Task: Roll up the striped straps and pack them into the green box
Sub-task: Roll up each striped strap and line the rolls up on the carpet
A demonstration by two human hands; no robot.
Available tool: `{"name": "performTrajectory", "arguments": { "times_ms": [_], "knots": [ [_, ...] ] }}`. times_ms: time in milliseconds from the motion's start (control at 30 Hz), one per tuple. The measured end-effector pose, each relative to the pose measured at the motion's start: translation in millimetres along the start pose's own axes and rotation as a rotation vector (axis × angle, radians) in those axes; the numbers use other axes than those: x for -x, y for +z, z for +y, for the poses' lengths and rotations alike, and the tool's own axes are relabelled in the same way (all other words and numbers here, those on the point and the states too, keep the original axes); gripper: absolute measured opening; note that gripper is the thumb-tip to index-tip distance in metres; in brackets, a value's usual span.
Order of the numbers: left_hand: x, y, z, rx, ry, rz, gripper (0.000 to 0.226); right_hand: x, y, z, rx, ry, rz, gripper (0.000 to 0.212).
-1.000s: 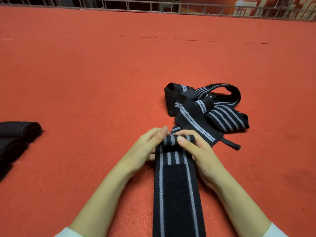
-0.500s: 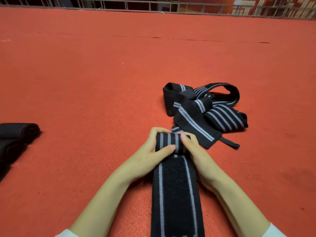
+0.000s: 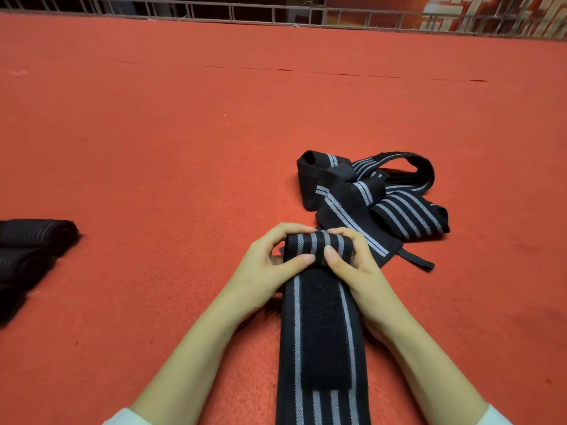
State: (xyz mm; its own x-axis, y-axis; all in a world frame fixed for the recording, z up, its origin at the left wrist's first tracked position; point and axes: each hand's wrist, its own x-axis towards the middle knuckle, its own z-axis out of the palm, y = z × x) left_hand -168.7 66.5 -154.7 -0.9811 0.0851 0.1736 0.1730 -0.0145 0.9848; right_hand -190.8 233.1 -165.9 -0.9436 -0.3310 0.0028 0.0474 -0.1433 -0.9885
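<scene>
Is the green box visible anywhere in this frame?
No: only the red mat, the striped strap being rolled, a loose strap pile and dark rolls show.

Red carpet (image 3: 184,148) bears loose striped straps (image 3: 383,197) (rolled bundles (image 3: 30,250) left).

Striped strap (image 3: 320,338): woven elastic cloth, matt, with a fuzzy black fastening patch (image 3: 322,329). Red floor covering (image 3: 184,148): matt, felt-like. Far-edge railing (image 3: 245,10): metal.

The near end of the striped strap (image 3: 322,348) is cut off by the bottom edge, below the grip. The rolled bundles (image 3: 27,250) far to its left are cropped by the left edge, their number untellable.
</scene>
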Motion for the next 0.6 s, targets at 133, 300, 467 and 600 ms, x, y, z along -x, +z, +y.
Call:
{"name": "performTrajectory", "arguments": {
  "times_ms": [133, 300, 467, 600],
  "knots": [
    [0, 1, -2, -0.067, 0.026, 0.006, 0.031, 0, 4, -1, -0.153, 0.113, 0.018, 0.057],
    [1, -2, -2, -0.007, 0.024, -0.098, 0.033, 3, 2, -5, -0.098, 0.065, 0.033, 0.046],
    [-13, 16, -3, 0.094, -0.213, 0.121, 0.047, 2, 5, 2, 0.039, -0.002, -0.029, 0.029],
    [-8, 17, -11, 0.133, -0.261, 0.091, 0.034, 4, 3, 3, 0.042, -0.013, -0.084, 0.031]
  ]
}}
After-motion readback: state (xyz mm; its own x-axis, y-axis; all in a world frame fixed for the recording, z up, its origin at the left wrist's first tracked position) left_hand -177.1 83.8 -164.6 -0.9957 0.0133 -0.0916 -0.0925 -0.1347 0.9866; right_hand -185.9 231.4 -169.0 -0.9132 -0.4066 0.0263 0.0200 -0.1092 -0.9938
